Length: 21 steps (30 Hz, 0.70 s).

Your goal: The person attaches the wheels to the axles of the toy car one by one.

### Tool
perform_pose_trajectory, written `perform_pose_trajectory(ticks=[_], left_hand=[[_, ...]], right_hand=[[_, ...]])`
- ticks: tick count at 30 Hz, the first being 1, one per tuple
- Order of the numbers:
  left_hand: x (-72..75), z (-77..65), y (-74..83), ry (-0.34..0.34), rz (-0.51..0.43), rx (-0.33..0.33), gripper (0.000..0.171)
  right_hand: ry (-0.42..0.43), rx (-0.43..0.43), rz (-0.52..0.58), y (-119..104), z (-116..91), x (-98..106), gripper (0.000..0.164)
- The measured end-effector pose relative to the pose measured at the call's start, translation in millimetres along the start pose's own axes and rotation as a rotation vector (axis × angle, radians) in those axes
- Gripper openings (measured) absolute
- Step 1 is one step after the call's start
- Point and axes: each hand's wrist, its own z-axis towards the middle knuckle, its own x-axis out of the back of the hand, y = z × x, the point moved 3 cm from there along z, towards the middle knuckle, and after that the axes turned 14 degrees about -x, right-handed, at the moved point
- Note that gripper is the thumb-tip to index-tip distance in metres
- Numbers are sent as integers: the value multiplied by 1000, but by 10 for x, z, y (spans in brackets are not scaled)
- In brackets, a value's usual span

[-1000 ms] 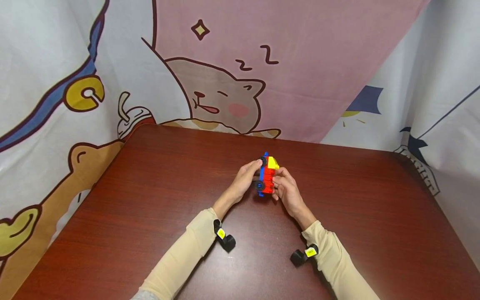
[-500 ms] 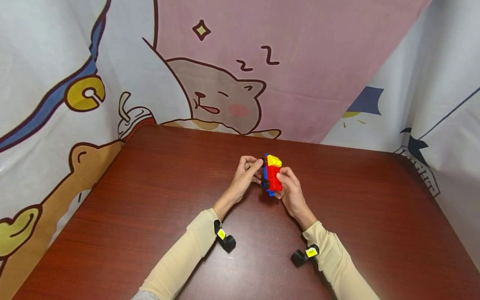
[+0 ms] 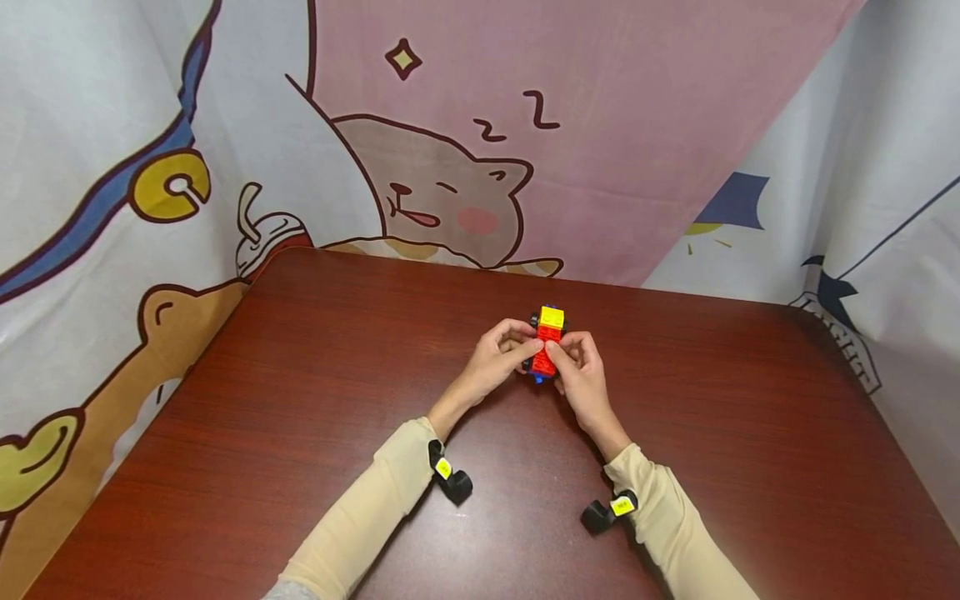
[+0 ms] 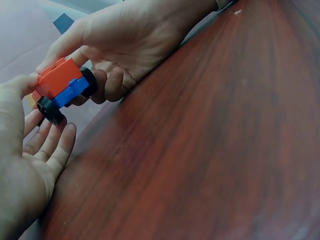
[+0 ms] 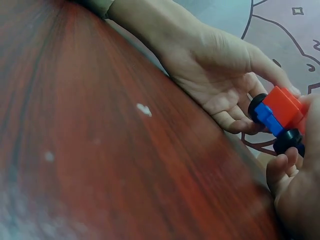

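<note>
A toy truck [image 3: 550, 333] built of bricks is held between both hands, its yellow front part facing away and its red body nearer. The left hand [image 3: 497, 357] grips it from the left, thumb on the red top. From the right, the right hand [image 3: 583, 375] grips it the same way, thumb close beside the other one. Black wheels and a blue base of the toy truck [image 4: 62, 85] show in the left wrist view. The right wrist view has the toy truck [image 5: 282, 107] partly behind the right hand. Some fingertips beneath are hidden.
The brown wooden table [image 3: 337, 358] spreads out under the hands. Behind and beside it hangs a curtain [image 3: 600, 167] with cartoon prints. Black straps with yellow labels circle both sleeves near the wrists.
The toy truck has turned from its side to upright, its top now facing the camera. The left thumb has moved from a wheel onto the red top, and the right thumb lies there too.
</note>
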Motion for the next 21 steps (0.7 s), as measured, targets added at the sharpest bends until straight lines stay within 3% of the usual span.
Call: perform_pose_trajectory(ticks=[6,12,21], left_hand=[[11,4,-21,39,24,6,27],[19,3,-28,52,56,-8,25],[6,-8,-29,-3,152,3,27]], right_hand=[[23,6,-73,5,-3,-14,19],[61,79,-208,-14,-25,4,26],[235,154,-464,-28,-69,60,19]])
